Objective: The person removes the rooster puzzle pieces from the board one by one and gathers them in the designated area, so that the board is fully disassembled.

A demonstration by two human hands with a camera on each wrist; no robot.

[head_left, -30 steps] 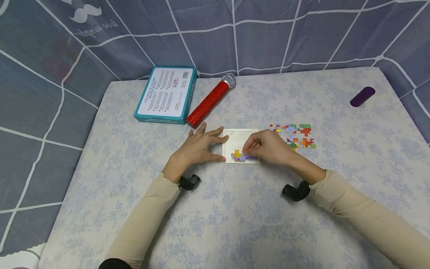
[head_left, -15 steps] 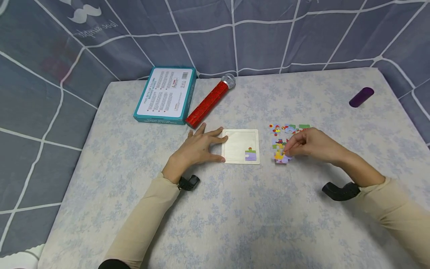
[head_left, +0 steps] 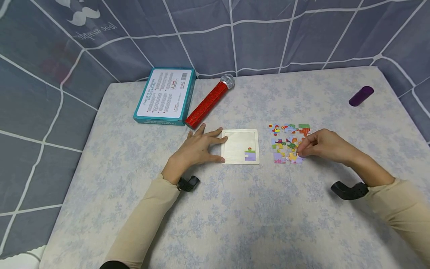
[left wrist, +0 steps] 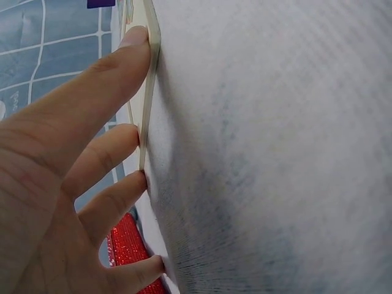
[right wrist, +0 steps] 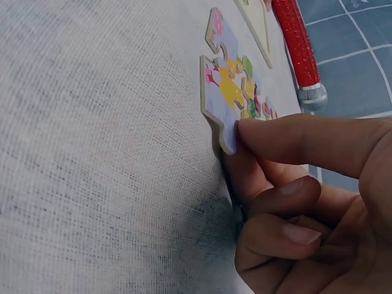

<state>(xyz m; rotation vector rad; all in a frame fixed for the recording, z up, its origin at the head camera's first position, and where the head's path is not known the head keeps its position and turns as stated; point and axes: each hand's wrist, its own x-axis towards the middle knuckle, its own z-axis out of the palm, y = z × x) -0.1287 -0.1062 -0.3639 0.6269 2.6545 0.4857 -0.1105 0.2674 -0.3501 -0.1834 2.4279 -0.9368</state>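
My left hand [head_left: 196, 148] rests with spread fingers at the left edge of a cream puzzle tray [head_left: 233, 140]. Thumb and a fingertip touch that edge in the left wrist view. In the tray's lower right corner lies one purple and green puzzle piece [head_left: 250, 155]. To the right, my right hand [head_left: 327, 147] pinches a lilac and yellow puzzle piece [right wrist: 220, 101] between thumb and index finger, low over the table at the lower row of the loose pieces. Beside it lies a purple piece with pink marks [head_left: 279, 158]. Other loose puzzle pieces [head_left: 290, 129] lie in rows behind.
A red glitter microphone [head_left: 208, 104] lies behind the tray, against a teal box [head_left: 164, 96] with a white printed label. At the back right lies a dark purple cylinder [head_left: 361, 96]. A grey-blue curtain with white lines [head_left: 262, 41] hangs behind the table.
My right hand has moved right from the tray to the loose pieces, carrying the lilac and yellow piece out with it. The left hand has stayed at the tray's edge.
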